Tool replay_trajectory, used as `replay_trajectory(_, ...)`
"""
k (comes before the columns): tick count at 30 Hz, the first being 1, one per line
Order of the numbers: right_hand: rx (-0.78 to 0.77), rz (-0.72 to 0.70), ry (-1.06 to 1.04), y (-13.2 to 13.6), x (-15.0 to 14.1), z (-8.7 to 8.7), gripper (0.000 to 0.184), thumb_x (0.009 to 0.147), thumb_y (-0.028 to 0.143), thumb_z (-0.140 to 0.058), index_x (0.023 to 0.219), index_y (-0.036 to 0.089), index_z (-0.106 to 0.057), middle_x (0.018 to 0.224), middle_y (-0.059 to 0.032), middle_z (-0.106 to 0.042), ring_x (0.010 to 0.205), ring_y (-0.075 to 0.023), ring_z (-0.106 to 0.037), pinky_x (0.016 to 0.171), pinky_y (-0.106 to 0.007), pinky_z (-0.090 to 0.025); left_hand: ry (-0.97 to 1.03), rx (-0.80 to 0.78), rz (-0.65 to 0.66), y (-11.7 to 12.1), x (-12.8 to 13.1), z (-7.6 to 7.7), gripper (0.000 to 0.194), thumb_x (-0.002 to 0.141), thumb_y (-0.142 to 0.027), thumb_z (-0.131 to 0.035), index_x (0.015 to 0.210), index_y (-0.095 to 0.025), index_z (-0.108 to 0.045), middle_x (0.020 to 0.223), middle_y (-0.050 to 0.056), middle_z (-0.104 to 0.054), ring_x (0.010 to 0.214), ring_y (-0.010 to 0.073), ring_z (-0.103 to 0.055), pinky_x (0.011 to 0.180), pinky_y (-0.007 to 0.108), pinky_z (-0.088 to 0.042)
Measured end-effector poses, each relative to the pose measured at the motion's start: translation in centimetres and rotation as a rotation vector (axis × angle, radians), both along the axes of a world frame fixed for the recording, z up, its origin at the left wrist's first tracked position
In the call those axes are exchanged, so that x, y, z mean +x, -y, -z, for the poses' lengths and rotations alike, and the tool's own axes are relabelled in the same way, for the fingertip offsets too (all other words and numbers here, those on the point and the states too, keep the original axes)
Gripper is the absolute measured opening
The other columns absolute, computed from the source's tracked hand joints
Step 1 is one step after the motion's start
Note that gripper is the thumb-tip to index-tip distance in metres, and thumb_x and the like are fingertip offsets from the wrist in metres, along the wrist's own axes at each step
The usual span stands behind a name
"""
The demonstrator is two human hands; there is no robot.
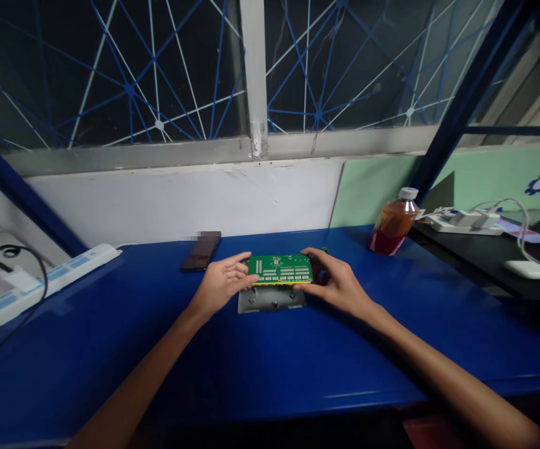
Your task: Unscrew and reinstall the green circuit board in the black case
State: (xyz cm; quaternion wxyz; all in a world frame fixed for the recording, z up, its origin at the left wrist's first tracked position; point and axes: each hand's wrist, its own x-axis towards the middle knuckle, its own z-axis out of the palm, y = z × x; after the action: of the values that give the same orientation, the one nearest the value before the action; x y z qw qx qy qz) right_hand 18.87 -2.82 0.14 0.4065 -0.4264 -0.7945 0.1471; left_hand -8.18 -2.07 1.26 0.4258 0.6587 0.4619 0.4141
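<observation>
Between my two hands is a green circuit board (281,269) with a yellow strip along its near edge. My left hand (223,279) grips its left end, thumb at the near corner and fingers at the far side. On the opposite end, my right hand (338,277) holds it the same way, with thumb and fingers around the short edge. Beneath the board, a grey metal plate (272,302) with small raised posts lies on the blue table (251,368). The board covers the plate's far part, so I cannot tell whether the two touch.
A dark phone (202,251) lies behind my left hand. At the back right stands a bottle (394,222) of reddish-brown drink. A white power strip (50,287) with a black cable runs along the left. More chargers and white cables lie on a black surface (480,262) at right.
</observation>
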Motion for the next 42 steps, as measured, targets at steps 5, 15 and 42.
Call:
replay_trajectory(5,-0.016,0.01,0.042,0.1,-0.1,0.0,0.06,0.073,0.048,-0.072,0.12,0.018,-0.053,0.09,-0.0055,-0.065,0.071,-0.018,-0.06,0.066,-0.033,-0.05,-0.212,0.063,0.133,0.1,-0.6,-0.5,0.083,0.064,-0.037,-0.076,0.136,-0.01,-0.045,0.084,0.005,-0.061,0.069,0.016,-0.055,0.065,0.031,-0.048)
replay_trajectory(15,-0.042,-0.071,0.108,0.5,-0.3,-0.3,0.059,0.071,0.051,-0.072,0.119,0.02,-0.056,0.101,-0.0076,-0.067,0.08,-0.0202,-0.061,0.069,-0.034,-0.05,-0.708,0.405,0.129,0.4,-1.8,-1.5,0.048,0.064,-0.047,-0.071,0.102,-0.02,-0.062,0.084,0.003,-0.059,0.078,0.0201,-0.054,0.066,0.03,-0.039)
replay_trajectory(42,-0.01,-0.12,0.466,0.5,0.1,-0.1,0.063,0.071,0.064,-0.064,0.112,0.017,-0.059,0.103,-0.0091,-0.058,0.075,-0.0193,-0.057,0.063,-0.031,-0.04,-0.778,0.29,0.266,0.3,-1.7,-1.2,0.05,0.059,-0.055,-0.073,0.096,-0.022,-0.068,0.092,0.005,-0.059,0.08,0.0222,-0.056,0.064,0.029,-0.039)
